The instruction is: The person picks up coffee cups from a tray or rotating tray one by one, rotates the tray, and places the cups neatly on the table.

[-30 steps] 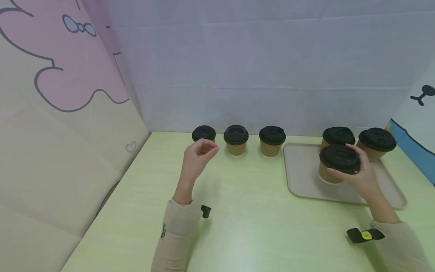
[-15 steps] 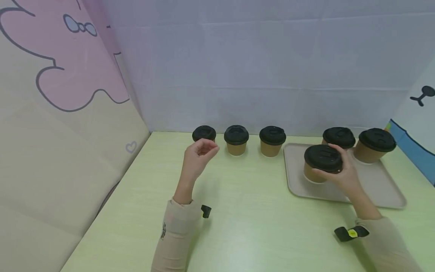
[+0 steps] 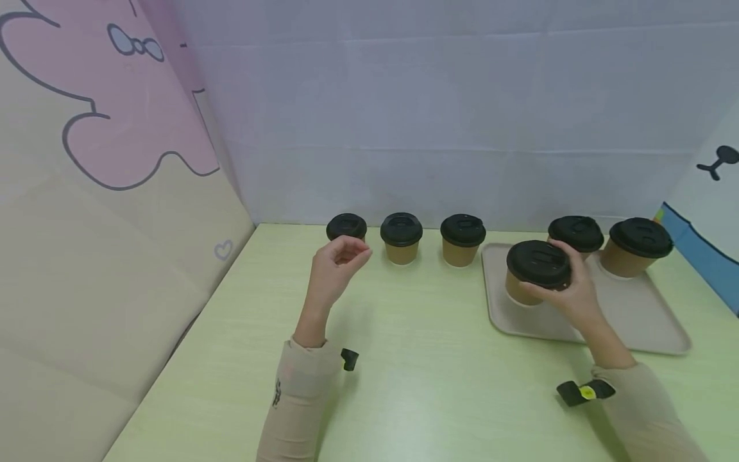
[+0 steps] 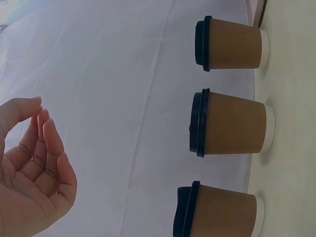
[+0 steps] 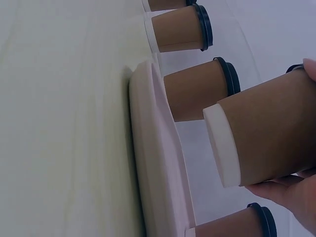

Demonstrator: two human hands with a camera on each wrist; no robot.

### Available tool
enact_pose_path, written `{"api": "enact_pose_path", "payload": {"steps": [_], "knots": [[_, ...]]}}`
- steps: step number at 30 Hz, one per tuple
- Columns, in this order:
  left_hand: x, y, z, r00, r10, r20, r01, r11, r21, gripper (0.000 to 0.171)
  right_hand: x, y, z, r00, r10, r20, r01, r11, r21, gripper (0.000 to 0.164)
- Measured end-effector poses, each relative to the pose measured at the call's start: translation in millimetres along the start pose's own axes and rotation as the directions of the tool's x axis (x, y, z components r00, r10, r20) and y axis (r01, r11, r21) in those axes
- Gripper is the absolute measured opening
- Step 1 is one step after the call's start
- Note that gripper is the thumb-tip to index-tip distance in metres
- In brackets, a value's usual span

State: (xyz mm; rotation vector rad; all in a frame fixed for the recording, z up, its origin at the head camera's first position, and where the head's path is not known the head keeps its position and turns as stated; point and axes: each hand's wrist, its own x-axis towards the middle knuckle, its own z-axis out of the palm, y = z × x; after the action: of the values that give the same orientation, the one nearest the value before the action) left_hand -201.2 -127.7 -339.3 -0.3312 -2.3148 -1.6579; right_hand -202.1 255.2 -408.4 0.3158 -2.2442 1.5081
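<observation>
My right hand (image 3: pixel 577 298) grips a brown paper coffee cup (image 5: pixel 276 131) with a black lid, thumb and fingers around its upper part. In the right wrist view its white base hangs slightly tilted, apart from the beige tray (image 3: pixel 635 324). Two more lidded cups, a back one (image 3: pixel 575 233) and a right one (image 3: pixel 629 260), stand at the tray's far side. Over the table's left part, my left hand (image 3: pixel 337 269) hovers with fingers loosely bent, holding nothing. In the head view it partly covers the leftmost cup (image 3: pixel 346 224).
Along the table's back edge, the leftmost cup stands in a row with a middle cup (image 3: pixel 402 250) and a right-hand cup (image 3: pixel 460 252). A pale cloth backdrop (image 3: pixel 404 115) rises behind them, and a printed panel (image 3: pixel 115 256) borders the left side.
My right hand has carried the gripped cup leftward over the tray, and lately a little farther back. My left hand and the other cups have stayed put.
</observation>
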Motion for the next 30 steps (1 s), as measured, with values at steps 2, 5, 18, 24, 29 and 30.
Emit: {"api": "enact_pose_path", "payload": {"steps": [2, 5, 18, 24, 29, 30], "knots": [[-0.2, -0.2, -0.5, 1.000, -0.002, 0.000, 0.002, 1.000, 0.000, 0.015, 1.0, -1.6, 3.3, 1.000, 0.000, 0.001, 0.000, 1.000, 0.016, 0.091], [-0.3, -0.7, -1.2, 1.000, -0.007, -0.001, 0.007, 1.000, 0.002, 0.015, 2.0, -4.0, 8.4, 1.000, 0.001, 0.005, -0.002, 0.999, 0.032, 0.089], [0.0, -0.6, -1.7, 1.000, -0.007, -0.003, 0.007, 1.000, -0.004, 0.015, 9.2, -13.2, 32.5, 0.999, -0.009, 0.044, 0.006, 0.997, 0.080, 0.087], [0.3, -0.5, -1.6, 1.000, -0.008, -0.001, 0.008, 1.000, -0.005, 0.015, 11.5, -18.3, 41.2, 0.999, -0.002, 0.051, -0.002, 0.997, 0.083, 0.086], [0.6, -1.3, -1.7, 1.000, -0.005, -0.004, 0.005, 1.000, 0.002, 0.015, 13.0, -21.7, 48.3, 0.998, 0.007, 0.059, -0.013, 0.996, 0.090, 0.086], [0.7, -1.4, -1.8, 1.000, -0.003, -0.004, 0.003, 1.000, 0.004, 0.015, 13.6, -21.8, 50.1, 0.998, 0.004, 0.064, -0.010, 0.996, 0.091, 0.086]]}}
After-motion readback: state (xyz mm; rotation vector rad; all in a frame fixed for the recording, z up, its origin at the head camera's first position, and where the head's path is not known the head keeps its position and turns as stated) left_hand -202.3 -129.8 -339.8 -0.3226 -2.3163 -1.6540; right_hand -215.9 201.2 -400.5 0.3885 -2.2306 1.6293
